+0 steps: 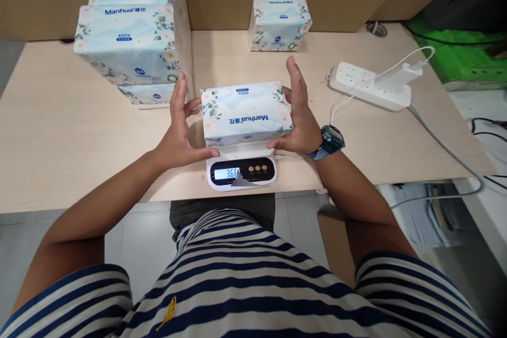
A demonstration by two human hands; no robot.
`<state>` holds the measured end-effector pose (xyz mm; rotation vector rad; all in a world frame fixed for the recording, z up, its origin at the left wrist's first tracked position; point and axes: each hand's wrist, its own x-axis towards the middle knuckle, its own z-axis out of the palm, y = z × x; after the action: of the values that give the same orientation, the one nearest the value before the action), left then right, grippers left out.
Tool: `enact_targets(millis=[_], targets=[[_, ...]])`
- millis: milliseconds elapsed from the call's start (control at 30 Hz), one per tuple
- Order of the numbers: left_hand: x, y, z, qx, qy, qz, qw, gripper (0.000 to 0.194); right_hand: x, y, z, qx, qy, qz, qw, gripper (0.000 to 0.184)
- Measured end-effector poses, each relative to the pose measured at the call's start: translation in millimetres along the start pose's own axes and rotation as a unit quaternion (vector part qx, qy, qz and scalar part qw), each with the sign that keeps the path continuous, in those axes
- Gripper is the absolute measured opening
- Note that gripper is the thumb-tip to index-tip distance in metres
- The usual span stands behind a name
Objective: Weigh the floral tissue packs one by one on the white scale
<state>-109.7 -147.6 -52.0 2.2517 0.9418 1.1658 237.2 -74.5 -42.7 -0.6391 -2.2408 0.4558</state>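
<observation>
A pack of Manhua tissues (245,112) lies on a small white digital scale (242,170) at the desk's front edge; the lit display shows digits. My left hand (181,129) is just left of the pack, fingers spread and apart from it. My right hand (300,116), with a watch on the wrist, stands open against the pack's right end, thumb low by the scale's platform. Neither hand grips the pack.
A tall stack of tissue packs (132,31) stands at the back left of the wooden desk (59,132). A single pack (279,24) sits at the back centre. A white power strip (370,86) with a plugged charger and cables lies to the right.
</observation>
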Motion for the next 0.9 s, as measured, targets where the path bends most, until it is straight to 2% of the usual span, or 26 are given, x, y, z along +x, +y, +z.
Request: enact_targets(millis=[367,700,900], targets=[[1.1,-0.6,3.5,-0.014,0.002,0.007,1.000,0.157,-2.2,2.3,0.7,0.032,0.005,-0.049,0.998,0.147],[0.8,-0.4,5.6,-0.014,0.018,0.013,1.000,0.151,-3.4,1.7,-2.1,0.002,-0.006,-0.015,1.000,0.148],[8.2,-5.2,18.8,-0.050,0.004,-0.038,0.998,0.159,-1.1,1.3,3.3,0.045,0.012,-0.048,0.998,0.151]])
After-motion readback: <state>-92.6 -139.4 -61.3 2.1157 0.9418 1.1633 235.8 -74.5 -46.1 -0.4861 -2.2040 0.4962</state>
